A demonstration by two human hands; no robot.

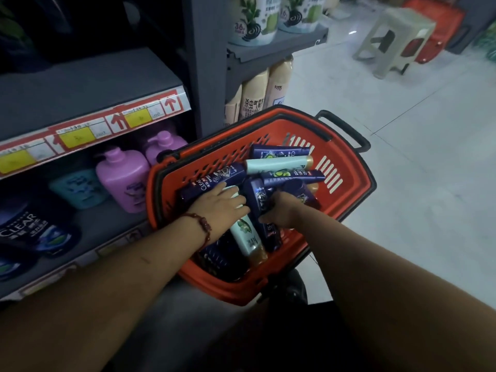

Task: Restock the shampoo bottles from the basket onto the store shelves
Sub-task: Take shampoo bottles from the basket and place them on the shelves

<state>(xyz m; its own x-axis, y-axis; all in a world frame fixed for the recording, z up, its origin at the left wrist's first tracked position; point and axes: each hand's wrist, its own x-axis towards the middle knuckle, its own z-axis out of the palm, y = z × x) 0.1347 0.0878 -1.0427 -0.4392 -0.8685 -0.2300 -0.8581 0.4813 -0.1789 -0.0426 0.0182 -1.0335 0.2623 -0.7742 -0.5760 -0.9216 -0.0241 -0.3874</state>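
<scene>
An orange basket (346,167) stands on the floor by the shelves, holding several dark blue Clear shampoo bottles and pale green ones. My left hand (220,208), with a red bead bracelet at the wrist, lies flat with straight fingers on a pale green bottle (245,234) beside a dark blue bottle (212,181). My right hand (281,213) curls round an upright dark blue bottle (259,196) in the middle of the basket. The lower shelf (107,226) on the left carries dark Clear bottles (35,229), a teal bottle and purple pump bottles (123,178).
The upper shelf (88,84) has a red price strip with yellow tags. A grey upright (206,63) separates it from a rack with cream spray cans (255,95). A pale plastic stool (394,41) and another orange basket (434,28) stand on the tiled floor at the back right.
</scene>
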